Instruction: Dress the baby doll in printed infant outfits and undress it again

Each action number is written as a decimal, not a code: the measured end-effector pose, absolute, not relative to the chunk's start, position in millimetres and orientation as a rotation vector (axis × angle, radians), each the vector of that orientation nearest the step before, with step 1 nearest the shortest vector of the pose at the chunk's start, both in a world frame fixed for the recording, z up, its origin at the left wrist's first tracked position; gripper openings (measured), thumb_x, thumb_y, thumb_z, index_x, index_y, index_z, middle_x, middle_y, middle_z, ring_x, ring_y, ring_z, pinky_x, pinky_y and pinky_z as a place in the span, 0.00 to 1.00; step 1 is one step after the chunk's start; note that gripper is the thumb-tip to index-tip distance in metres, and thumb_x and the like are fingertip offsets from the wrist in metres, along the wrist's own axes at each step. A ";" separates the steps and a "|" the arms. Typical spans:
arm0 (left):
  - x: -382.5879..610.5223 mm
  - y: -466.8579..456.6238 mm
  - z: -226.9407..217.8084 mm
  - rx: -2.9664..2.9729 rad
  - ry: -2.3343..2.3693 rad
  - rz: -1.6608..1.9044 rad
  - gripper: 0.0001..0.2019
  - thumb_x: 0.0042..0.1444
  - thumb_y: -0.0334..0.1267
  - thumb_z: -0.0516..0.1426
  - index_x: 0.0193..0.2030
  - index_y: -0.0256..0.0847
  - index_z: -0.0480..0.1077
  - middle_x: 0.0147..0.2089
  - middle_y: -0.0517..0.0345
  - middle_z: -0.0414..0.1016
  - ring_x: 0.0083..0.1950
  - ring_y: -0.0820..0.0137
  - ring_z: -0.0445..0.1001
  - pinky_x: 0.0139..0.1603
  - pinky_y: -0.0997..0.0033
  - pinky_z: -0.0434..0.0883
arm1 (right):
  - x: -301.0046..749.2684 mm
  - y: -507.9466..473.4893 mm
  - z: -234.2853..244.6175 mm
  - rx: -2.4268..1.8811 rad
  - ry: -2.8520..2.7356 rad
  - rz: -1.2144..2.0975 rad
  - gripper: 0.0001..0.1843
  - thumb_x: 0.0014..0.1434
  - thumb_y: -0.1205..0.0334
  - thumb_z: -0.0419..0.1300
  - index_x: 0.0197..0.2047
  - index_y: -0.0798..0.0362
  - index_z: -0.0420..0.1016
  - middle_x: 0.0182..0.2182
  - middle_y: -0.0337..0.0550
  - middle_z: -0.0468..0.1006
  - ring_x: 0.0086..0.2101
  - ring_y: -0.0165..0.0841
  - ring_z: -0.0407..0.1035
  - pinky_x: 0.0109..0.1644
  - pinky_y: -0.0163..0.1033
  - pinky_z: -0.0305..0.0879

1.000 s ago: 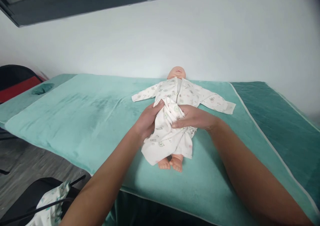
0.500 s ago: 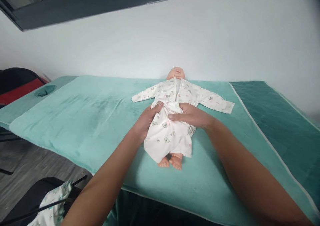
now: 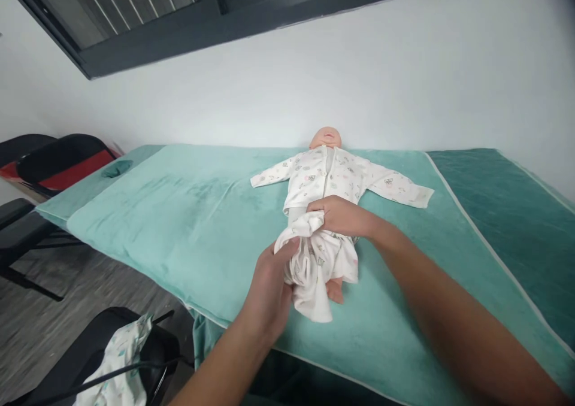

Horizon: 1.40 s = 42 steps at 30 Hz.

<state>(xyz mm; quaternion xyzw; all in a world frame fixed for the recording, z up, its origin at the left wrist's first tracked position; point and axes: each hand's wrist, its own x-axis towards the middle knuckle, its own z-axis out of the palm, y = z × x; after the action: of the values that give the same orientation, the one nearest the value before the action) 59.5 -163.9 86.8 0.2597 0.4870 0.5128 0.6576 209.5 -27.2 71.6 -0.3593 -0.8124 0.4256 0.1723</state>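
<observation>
A baby doll [image 3: 326, 136] lies on its back on the teal bed, arms spread in a white printed baby shirt [image 3: 309, 175]. Bunched white printed baby pants [image 3: 317, 274] lie over its lower body and legs. My left hand [image 3: 269, 286] grips the gathered cloth at the left, thumb on top. At the waistband my right hand [image 3: 344, 215] pinches the edge of the pants. One foot of the doll [image 3: 335, 289] shows below the fabric; the other is hidden by it.
The teal cover [image 3: 179, 202] spreads over the bed, which stands against a white wall [image 3: 269, 94]. A black chair [image 3: 40, 370] at lower left bears a white-and-green printed cloth [image 3: 119, 364]. More black and red chairs [image 3: 67, 160] stand at far left.
My left hand has drawn the pants cloth down and bunched it. The waistband has come away from the shirt's hem, baring the doll's middle. The camera view has shifted left and up.
</observation>
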 end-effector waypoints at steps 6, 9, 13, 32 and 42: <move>72.7 -198.1 86.3 0.516 1.143 1.247 0.16 0.54 0.47 0.62 0.44 0.37 0.77 0.35 0.52 0.78 0.35 0.66 0.73 0.34 0.71 0.66 | 205.6 -30.7 70.6 -1.162 -2.475 1.032 0.14 0.41 0.73 0.53 0.30 0.53 0.76 0.30 0.37 0.78 0.31 0.30 0.68 0.32 0.32 0.55; 80.4 -208.0 76.8 0.421 1.118 1.300 0.19 0.53 0.47 0.63 0.48 0.38 0.76 0.38 0.49 0.78 0.40 0.62 0.75 0.39 0.67 0.69 | 204.4 -33.7 73.8 -1.214 -2.549 0.960 0.15 0.40 0.74 0.52 0.29 0.52 0.77 0.30 0.37 0.78 0.31 0.30 0.67 0.31 0.32 0.53; 84.2 -217.7 55.2 0.306 1.155 1.374 0.21 0.47 0.46 0.67 0.46 0.38 0.76 0.39 0.49 0.79 0.41 0.61 0.76 0.39 0.67 0.70 | 203.6 -36.6 76.7 -1.259 -2.639 0.871 0.13 0.42 0.73 0.54 0.29 0.50 0.75 0.31 0.37 0.79 0.32 0.30 0.67 0.31 0.33 0.52; 36.0 -203.8 21.5 0.865 1.608 1.064 0.15 0.56 0.51 0.58 0.35 0.40 0.70 0.32 0.59 0.70 0.35 0.68 0.65 0.35 0.72 0.61 | 201.4 -36.9 74.1 -1.290 -2.717 0.844 0.09 0.43 0.65 0.61 0.32 0.49 0.75 0.35 0.38 0.80 0.35 0.34 0.69 0.33 0.35 0.53; 17.4 -150.6 8.5 1.293 1.543 1.169 0.10 0.60 0.45 0.55 0.39 0.41 0.68 0.38 0.58 0.72 0.39 0.67 0.68 0.41 0.70 0.64 | 209.8 -36.0 73.6 -1.079 -2.598 1.025 0.10 0.55 0.55 0.55 0.29 0.52 0.70 0.32 0.38 0.78 0.34 0.34 0.69 0.33 0.34 0.56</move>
<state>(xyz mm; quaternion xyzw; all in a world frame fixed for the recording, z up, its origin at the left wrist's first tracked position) 17.4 -150.6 8.5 0.5102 0.6086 0.4612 0.3957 209.8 -36.0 73.6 -0.3595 -0.8653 0.3414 0.0736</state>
